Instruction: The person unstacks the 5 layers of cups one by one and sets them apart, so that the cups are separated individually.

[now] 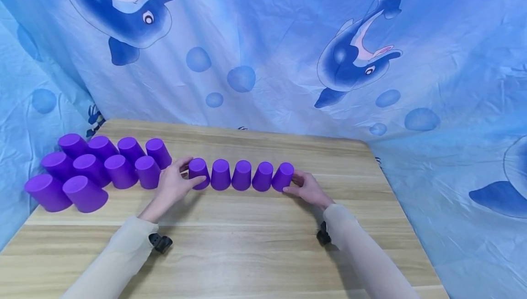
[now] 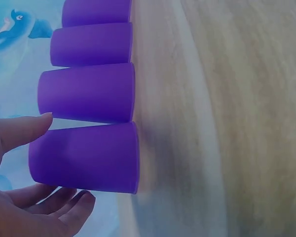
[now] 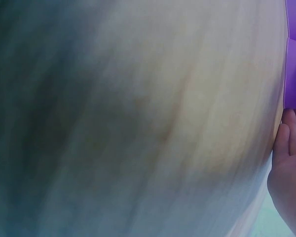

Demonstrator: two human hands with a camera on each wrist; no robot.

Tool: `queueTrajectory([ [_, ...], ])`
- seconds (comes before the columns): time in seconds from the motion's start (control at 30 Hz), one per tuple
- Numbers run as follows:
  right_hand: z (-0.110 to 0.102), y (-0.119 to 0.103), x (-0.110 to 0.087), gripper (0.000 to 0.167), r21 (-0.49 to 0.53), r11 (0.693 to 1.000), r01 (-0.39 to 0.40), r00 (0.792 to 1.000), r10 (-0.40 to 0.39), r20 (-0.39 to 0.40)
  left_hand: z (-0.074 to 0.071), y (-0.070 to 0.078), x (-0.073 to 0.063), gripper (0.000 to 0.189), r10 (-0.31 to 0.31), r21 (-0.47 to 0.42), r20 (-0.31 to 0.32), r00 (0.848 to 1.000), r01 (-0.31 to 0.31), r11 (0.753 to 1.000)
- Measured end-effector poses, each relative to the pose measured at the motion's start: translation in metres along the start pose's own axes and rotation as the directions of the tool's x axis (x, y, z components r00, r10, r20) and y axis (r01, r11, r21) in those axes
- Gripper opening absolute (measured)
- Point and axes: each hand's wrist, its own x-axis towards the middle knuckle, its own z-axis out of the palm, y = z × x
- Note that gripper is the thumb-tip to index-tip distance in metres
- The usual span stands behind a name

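Several upside-down purple cups stand in a straight row across the table. At the row's left end my left hand (image 1: 174,184) holds the outermost cup (image 1: 198,171), thumb across its front and fingers around its far side. In the left wrist view, that cup (image 2: 86,159) lies between the thumb and the curved fingers (image 2: 79,210). My right hand (image 1: 309,189) holds the cup (image 1: 283,176) at the right end, thumb low at its front and fingers along its outer side. The right wrist view catches only part of this cup (image 3: 295,79), with fingers touching its side.
A staggered block of more upturned purple cups (image 1: 86,194) fills the table's left side, its nearest cup (image 1: 147,171) close beside my left hand. The wooden table (image 1: 247,248) reaches back to a blue curtain (image 1: 271,52) printed with dolphins. Dark wrist cameras (image 1: 160,242) sit at both cuffs.
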Motion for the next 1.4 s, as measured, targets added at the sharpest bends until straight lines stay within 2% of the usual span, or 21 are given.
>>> queueTrajectory([
  [0.13,0.0,0.0,0.0,0.052,-0.008,1.0,-0.005,1.0,0.005,-0.005,0.003,-0.002,0.001,0.074,-0.011,-0.006,-0.005,1.0,0.011,1.0],
  [0.37,-0.001,0.0,0.0,0.048,-0.003,0.999,-0.039,0.999,0.039,-0.015,0.008,-0.005,0.003,0.06,0.031,-0.014,-0.048,0.998,-0.032,0.999],
  [0.5,0.0,0.001,-0.001,0.049,-0.007,0.999,-0.035,0.999,0.035,-0.015,0.006,-0.005,0.0,0.058,0.034,-0.007,-0.071,0.997,-0.034,0.999],
  [0.83,0.0,0.002,0.0,0.05,-0.012,1.0,-0.019,1.0,0.018,-0.016,-0.009,-0.007,-0.02,0.058,0.05,0.015,-0.128,0.991,-0.049,0.999],
  [1.07,0.0,0.002,0.0,0.049,-0.026,0.999,-0.039,0.999,0.039,-0.031,-0.022,-0.013,-0.034,0.068,0.029,0.005,-0.11,0.993,-0.028,1.0],
  [1.4,0.0,0.003,0.001,0.05,-0.02,1.0,-0.023,1.0,0.023,-0.014,-0.04,-0.015,-0.053,0.066,0.04,0.027,-0.124,0.992,-0.036,0.999],
])
